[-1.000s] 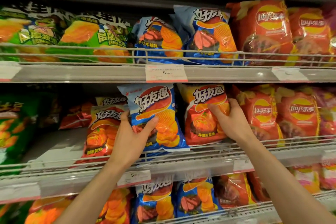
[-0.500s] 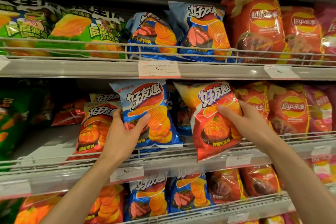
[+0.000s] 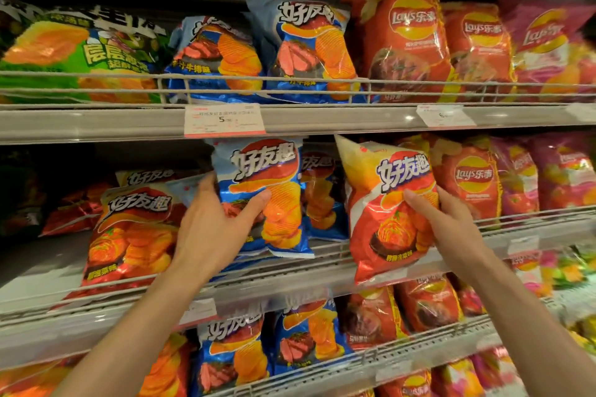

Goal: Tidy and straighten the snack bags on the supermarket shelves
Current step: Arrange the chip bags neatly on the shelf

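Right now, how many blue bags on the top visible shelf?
2: left blue bag above the price tag, right blue bag next to the red bags. More may hide behind them.

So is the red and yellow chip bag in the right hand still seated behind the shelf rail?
Out. The red and yellow chip bag hangs past the wire rail, gripped by the right hand.

Warm, dim light; glare streaks on the shelf rail (image 3: 322,119), soft blur throughout, edges bowed by wide-angle distortion.
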Available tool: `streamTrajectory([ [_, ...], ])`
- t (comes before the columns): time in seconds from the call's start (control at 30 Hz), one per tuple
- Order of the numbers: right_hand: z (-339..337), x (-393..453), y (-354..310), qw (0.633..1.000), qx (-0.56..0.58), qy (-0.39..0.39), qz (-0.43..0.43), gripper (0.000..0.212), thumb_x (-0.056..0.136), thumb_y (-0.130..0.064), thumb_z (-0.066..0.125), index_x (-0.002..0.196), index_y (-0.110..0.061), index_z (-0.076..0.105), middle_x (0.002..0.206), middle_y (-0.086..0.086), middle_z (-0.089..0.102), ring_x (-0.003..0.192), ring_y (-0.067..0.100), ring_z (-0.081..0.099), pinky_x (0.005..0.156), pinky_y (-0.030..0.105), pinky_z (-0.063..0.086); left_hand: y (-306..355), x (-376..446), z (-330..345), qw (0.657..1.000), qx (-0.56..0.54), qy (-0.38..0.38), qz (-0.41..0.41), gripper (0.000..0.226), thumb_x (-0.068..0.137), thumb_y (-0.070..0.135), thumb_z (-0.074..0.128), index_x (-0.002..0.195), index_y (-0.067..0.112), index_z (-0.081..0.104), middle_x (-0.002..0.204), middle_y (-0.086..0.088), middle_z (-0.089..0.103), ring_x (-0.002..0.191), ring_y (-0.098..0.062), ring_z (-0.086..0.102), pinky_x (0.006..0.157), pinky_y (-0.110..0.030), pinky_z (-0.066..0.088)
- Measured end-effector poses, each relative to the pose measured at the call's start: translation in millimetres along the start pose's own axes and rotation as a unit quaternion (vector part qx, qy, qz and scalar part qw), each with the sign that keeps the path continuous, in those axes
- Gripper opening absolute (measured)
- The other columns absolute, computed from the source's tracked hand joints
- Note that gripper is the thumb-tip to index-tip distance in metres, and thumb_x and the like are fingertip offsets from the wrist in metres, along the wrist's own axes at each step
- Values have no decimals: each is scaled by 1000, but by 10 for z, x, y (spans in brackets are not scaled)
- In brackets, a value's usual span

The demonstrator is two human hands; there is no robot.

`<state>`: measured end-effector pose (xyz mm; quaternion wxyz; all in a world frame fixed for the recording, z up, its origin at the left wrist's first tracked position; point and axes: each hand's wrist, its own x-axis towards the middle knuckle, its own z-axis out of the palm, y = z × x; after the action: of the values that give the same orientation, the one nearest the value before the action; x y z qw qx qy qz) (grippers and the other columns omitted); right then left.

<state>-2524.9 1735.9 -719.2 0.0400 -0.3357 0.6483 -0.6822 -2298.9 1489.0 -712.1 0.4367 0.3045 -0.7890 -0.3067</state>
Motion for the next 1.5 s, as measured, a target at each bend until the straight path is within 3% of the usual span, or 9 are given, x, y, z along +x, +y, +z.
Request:
streamTrajectory([
  [0.2,-76,35,-23,999,32,-18,18,32,94,-36,67,124,-26,67,110,-3,78,101,16,75,92,43,58,328,182,506,996,80,-8,24,87,71,88,54,124,19,45,112,-6,70,105,-29,68,87,-47,56],
  [0.37,-43,72,-7,999,35,-12,18,30,96,-35,65,124,-24,68,109,-4,79,101,16,75,87,38,59,418,214,766,974,217,-21,53,99,85,76,56,150,7,30,128,-15,61,111,-35,63,82,-45,57],
  [0.67,-10,85,33,999,31,0,23,34,95,-39,68,125,-24,68,111,-3,78,103,17,75,94,46,59,506,167,882,931,352,-85,54,110,89,83,29,160,9,-11,87,-8,63,87,-30,69,70,-38,55],
  [0.87,41,50,19,999,22,11,22,32,94,-38,69,122,-23,69,108,-3,79,100,17,75,94,48,59,476,141,727,948,157,-274,-24,91,96,75,27,161,25,-12,90,-5,69,81,-20,68,73,-36,55],
  [0.97,52,16,1,1000,16,14,18,29,95,-38,69,120,-25,70,108,-5,79,100,16,76,93,47,60,465,36,642,963,144,-228,25,81,101,63,38,163,24,4,89,2,66,77,-13,64,65,-31,51],
  [1.1,100,-41,-42,999,4,34,6,29,93,-40,71,119,-27,70,104,-8,79,95,11,76,90,42,61,304,-61,607,985,121,-98,72,70,98,58,51,155,22,30,145,-8,50,121,-26,60,99,-44,52],
  [1.27,283,-119,-205,999,-1,38,-2,20,91,-38,73,108,-26,72,94,-9,80,88,9,76,85,39,62,329,-269,497,993,-37,-78,76,35,96,50,60,127,36,53,122,13,59,104,1,59,88,-23,52],
  [1.4,623,-212,-308,1000,9,17,-7,21,90,-37,75,107,-24,71,89,-12,79,83,5,76,80,35,63,416,-340,425,967,-194,-167,-6,77,77,86,54,140,43,43,125,19,61,112,-1,62,98,-36,54],
  [1.5,898,-279,-339,1000,21,-3,-9,24,89,-38,76,109,-27,69,91,-13,79,83,4,76,79,33,63,458,-320,342,961,-229,-150,-34,89,72,80,60,149,42,34,129,16,59,113,-7,63,95,-39,57],
])
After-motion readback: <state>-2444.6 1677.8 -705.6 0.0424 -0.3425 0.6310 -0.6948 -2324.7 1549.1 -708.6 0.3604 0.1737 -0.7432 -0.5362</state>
